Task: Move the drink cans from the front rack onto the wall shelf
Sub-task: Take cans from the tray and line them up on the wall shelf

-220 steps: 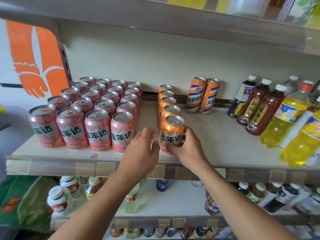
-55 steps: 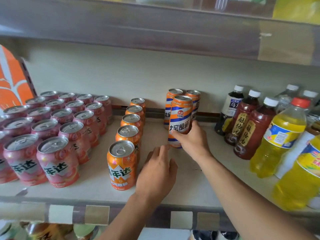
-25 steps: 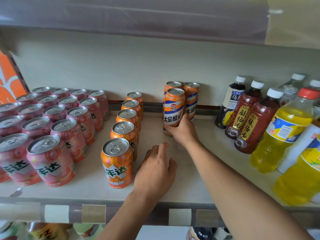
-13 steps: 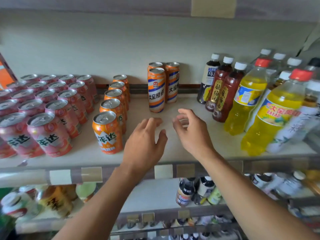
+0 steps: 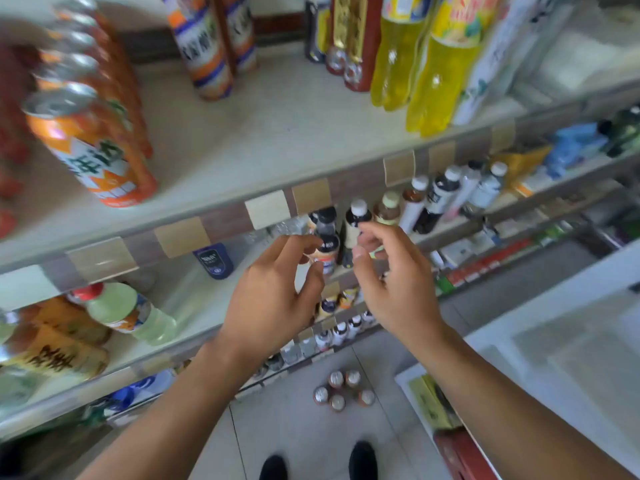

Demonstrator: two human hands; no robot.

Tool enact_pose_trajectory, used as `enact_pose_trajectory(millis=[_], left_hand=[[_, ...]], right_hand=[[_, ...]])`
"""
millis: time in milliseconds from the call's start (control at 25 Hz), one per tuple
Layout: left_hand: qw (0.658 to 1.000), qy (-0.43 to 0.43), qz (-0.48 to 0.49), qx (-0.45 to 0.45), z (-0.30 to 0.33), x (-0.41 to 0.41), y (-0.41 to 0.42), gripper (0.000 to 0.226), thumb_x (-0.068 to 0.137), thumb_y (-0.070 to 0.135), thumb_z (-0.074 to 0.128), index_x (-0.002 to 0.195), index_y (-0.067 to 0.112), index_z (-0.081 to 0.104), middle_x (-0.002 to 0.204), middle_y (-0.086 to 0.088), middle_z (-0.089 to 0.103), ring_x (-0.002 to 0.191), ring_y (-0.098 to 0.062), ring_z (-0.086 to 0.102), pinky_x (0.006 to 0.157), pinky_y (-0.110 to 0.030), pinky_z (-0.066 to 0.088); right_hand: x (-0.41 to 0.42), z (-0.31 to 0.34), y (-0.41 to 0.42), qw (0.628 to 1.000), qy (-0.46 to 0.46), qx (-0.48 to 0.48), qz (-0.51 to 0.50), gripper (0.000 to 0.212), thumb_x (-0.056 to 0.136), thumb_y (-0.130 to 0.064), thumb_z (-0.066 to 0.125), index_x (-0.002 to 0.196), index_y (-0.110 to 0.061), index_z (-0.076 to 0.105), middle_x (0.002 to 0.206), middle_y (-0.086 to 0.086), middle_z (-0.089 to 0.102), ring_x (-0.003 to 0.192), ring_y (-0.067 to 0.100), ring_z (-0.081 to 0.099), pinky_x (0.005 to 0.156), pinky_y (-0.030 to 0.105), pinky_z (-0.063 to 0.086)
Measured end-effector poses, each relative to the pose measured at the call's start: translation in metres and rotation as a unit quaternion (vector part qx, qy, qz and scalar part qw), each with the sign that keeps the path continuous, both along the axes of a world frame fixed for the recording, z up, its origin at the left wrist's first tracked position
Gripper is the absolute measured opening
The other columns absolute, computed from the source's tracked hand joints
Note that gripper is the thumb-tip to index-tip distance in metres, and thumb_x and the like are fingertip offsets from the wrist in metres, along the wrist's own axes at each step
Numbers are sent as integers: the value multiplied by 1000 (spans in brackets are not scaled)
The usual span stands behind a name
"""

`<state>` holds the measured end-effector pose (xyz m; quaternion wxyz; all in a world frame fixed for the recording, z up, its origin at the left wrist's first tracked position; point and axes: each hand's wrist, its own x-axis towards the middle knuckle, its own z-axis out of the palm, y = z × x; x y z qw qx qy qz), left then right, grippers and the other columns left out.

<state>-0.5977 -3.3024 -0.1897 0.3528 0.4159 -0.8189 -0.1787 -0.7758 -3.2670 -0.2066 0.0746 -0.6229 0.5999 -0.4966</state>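
The view is tilted and blurred. A row of orange cans (image 5: 93, 140) stands at the left of the wall shelf (image 5: 263, 133). Tall orange-and-blue striped cans (image 5: 204, 46) stand near the shelf's back wall. My left hand (image 5: 273, 292) and my right hand (image 5: 391, 282) hang in front of and below the shelf edge, side by side, fingers loosely curled, holding nothing. Several cans (image 5: 341, 391) stand on the tiled floor below, between the shelving and a white counter.
Yellow drink bottles (image 5: 429, 64) and dark bottles (image 5: 349, 39) fill the shelf's right side. Lower shelves hold small bottles (image 5: 356, 220) and a green bottle (image 5: 128, 313). A white counter (image 5: 554, 341) stands at the right. My shoes (image 5: 362, 459) show at the bottom.
My right hand let go of the striped can, which stays by the back wall. Both hands drew back off the shelf and downward; the view swung down toward the floor.
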Motion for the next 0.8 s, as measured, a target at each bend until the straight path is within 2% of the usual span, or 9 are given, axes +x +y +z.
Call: enact_pose_trajectory(millis=[80, 200, 320, 440, 520, 600, 680, 800], left_hand=[[998, -17, -46, 31, -34, 7, 6, 35, 91, 37, 43, 117, 18, 58, 107, 4, 62, 93, -15, 62, 71, -36, 54], [989, -62, -102, 91, -89, 12, 16, 36, 89, 40, 40, 118, 25, 55, 110, 4, 62, 95, -21, 63, 72, -38, 54], [980, -98, -127, 114, -148, 11, 28, 33, 89, 40, 40, 117, 28, 53, 110, 4, 64, 94, -22, 65, 67, -31, 55], [972, -137, -135, 131, -220, 12, 42, 28, 89, 37, 43, 114, 28, 50, 102, 5, 66, 88, -20, 66, 59, -31, 56], [965, -155, -130, 168, -283, 15, 50, 27, 89, 37, 41, 114, 31, 48, 102, 7, 65, 88, -17, 66, 59, -33, 57], [959, -167, -114, 197, -348, 20, 58, 28, 89, 38, 41, 115, 32, 49, 103, 9, 64, 90, -14, 65, 64, -29, 56], [956, -180, -101, 209, -417, 21, 66, 32, 89, 39, 41, 117, 30, 51, 105, 9, 63, 93, -12, 64, 66, -26, 54], [952, -188, -87, 227, -514, 18, 74, 38, 89, 39, 40, 119, 24, 57, 107, 7, 62, 95, -15, 65, 66, -35, 58]], right_hand=[[2, -35, 25, 998, -5, 46, -46, 36, 94, -28, 51, 119, -4, 61, 101, 1, 66, 93, 11, 62, 82, 27, 52], [12, -96, 65, 988, -1, 123, -97, 38, 93, -33, 51, 119, -8, 60, 102, -4, 64, 92, 4, 59, 81, 16, 46], [24, -160, 101, 965, -18, 226, -131, 38, 90, -34, 56, 123, -15, 58, 106, -9, 62, 94, -4, 53, 82, 7, 40], [30, -240, 122, 944, -42, 293, -144, 39, 88, -36, 58, 123, -20, 56, 108, -11, 62, 97, -2, 55, 86, 2, 36], [37, -309, 132, 932, -48, 333, -133, 41, 87, -42, 52, 125, -26, 52, 113, -12, 63, 104, 6, 62, 87, 14, 47], [44, -379, 142, 921, -37, 367, -125, 44, 86, -44, 51, 127, -27, 49, 116, -8, 63, 104, 13, 65, 80, 25, 53], [50, -452, 151, 904, -29, 406, -127, 50, 87, -42, 58, 132, -24, 48, 121, -5, 61, 107, 16, 64, 77, 30, 55], [53, -560, 156, 882, -18, 456, -120, 59, 87, -35, 68, 139, -17, 48, 129, -1, 58, 115, 20, 59, 85, 35, 54]])
